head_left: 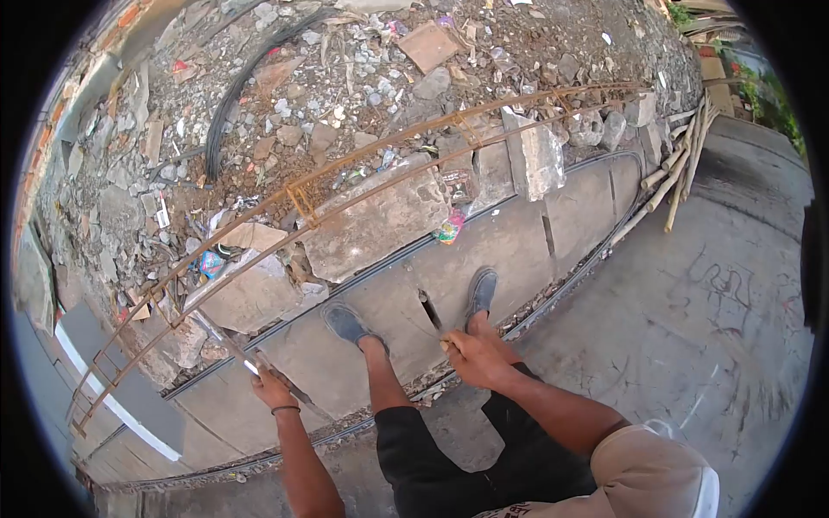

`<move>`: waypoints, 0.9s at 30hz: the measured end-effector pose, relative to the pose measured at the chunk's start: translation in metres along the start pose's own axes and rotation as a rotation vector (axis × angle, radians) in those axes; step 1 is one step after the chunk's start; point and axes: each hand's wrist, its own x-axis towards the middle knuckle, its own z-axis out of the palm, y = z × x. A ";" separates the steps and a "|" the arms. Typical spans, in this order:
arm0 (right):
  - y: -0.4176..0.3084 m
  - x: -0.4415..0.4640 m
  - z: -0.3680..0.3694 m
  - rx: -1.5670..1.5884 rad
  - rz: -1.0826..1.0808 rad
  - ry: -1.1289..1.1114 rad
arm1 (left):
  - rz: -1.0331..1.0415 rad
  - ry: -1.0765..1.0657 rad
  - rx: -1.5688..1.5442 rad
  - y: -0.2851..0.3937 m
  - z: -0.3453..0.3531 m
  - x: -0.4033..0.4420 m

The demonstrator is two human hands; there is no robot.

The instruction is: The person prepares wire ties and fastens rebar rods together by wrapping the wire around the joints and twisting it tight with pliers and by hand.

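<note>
Covered, tiny, cropped
The right hand [473,356] hides most of what seems a thin wire [425,329]; the pale object [251,367] in the left hand [274,390] is too small to identify; shirt lettering [515,509] is cut off.

The metal frame [371,148] is rusty orange-brown; the cable bundle [226,108], far left, black. Shoes [347,323] are blue-grey, shorts [410,449] black, the shirt [652,479] beige with dark lettering. Dark scrawls pattern the grey pavement [622,302] on the right; the poles [689,155], far right, are pale tan.
</note>
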 end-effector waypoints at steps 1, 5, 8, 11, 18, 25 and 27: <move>0.001 -0.006 -0.003 0.088 0.026 -0.027 | -0.012 -0.021 0.026 0.002 -0.003 -0.037; 0.003 -0.034 -0.043 0.256 0.066 -0.117 | -0.062 -0.208 0.190 0.017 0.032 -0.201; 0.027 -0.073 -0.072 0.361 0.004 -0.083 | -0.139 -0.392 0.187 -0.010 0.076 -0.289; 0.052 -0.107 -0.112 0.388 -0.079 0.021 | -0.114 -0.681 0.208 -0.014 0.150 -0.381; 0.139 -0.167 -0.222 0.593 -0.115 0.101 | 0.140 -0.963 0.432 -0.017 0.298 -0.533; 0.200 -0.162 -0.312 0.527 0.277 0.306 | 0.200 -1.023 0.394 -0.052 0.361 -0.601; 0.217 -0.142 -0.324 1.004 0.228 0.317 | 0.271 -1.043 0.569 -0.047 0.372 -0.621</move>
